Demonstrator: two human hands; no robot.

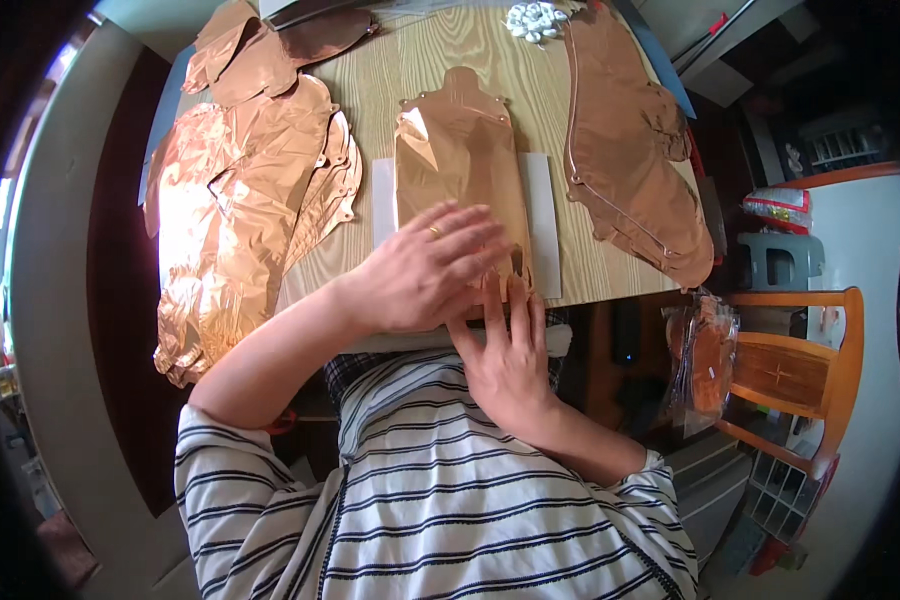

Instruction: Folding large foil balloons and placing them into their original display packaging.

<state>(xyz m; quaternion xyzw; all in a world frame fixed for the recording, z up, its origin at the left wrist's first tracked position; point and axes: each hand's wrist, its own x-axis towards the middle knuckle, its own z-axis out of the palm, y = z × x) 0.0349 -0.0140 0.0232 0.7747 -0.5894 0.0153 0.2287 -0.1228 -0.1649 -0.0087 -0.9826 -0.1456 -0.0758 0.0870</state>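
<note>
A flat copper-coloured foil balloon [460, 165], with small holed tabs near its far end, lies lengthwise in front of me on a pale sheet [541, 225]. My left hand [420, 265] rests across its near part, fingers stretched out and partly over my right fingertips. Palm down at the table's near edge, my right hand [510, 345] has its fingers extended onto the balloon's near end. Neither hand grips anything. The overlap hides part of the balloon's near end.
Crinkled copper foil balloons [230, 200] pile up at the left of the wooden table [355, 85]. A flatter stack of copper foil balloons [625, 140] covers the right side. White rounded pieces [536, 21] lie at the far edge. A wooden chair [785, 370] with a clear bag [705, 355] stands right.
</note>
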